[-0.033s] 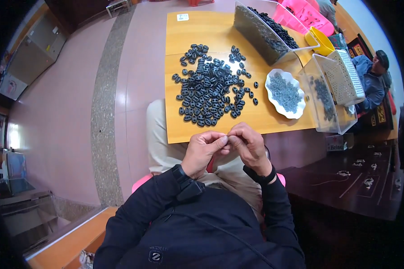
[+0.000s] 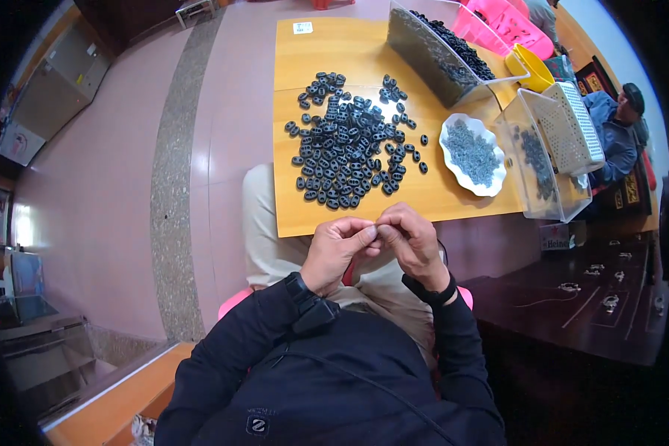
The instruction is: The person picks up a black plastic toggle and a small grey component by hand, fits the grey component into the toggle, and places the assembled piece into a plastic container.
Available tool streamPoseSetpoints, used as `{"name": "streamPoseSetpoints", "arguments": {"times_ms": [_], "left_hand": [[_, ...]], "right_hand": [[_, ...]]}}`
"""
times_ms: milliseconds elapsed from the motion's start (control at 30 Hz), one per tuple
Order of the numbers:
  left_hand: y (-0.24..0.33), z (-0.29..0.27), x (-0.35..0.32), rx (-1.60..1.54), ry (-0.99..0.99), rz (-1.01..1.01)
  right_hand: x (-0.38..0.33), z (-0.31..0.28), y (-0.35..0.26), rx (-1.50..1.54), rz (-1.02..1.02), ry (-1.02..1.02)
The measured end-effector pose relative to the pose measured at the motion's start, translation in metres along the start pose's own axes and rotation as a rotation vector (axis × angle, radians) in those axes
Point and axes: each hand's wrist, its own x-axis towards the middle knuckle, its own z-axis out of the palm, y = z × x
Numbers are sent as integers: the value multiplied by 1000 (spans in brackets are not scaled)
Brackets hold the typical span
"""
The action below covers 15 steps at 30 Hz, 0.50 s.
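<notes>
My left hand (image 2: 339, 249) and my right hand (image 2: 412, 241) meet over my lap, just off the table's near edge. Thumbs and forefingers are pinched together tip to tip. Whatever sits between the fingertips is too small and covered to make out. Beyond my hands, a heap of small black oval pieces with two holes (image 2: 342, 149) lies spread on the wooden table (image 2: 438, 208). To its right stands a white scalloped dish (image 2: 490, 189) filled with small clear or greyish parts.
A large clear bin (image 2: 431, 56) of black pieces stands at the back right. Nearer are a clear box (image 2: 531, 201) with dark pieces, a perforated white basket (image 2: 572, 126) and a yellow container (image 2: 531, 68). Another person (image 2: 613, 134) is at the far right.
</notes>
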Motion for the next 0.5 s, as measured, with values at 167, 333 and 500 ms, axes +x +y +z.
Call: {"name": "streamPoseSetpoints", "arguments": {"times_ms": [167,333,500], "left_hand": [[0,-1,0,-13,5,-6],[3,1,-1,-82,-18,-55],[4,-2,-1,-124,-50,-114]], "right_hand": [[0,5,2,34,-4,22],[-6,9,14,291,103,94],[-7,12,20,499,178,105]]}}
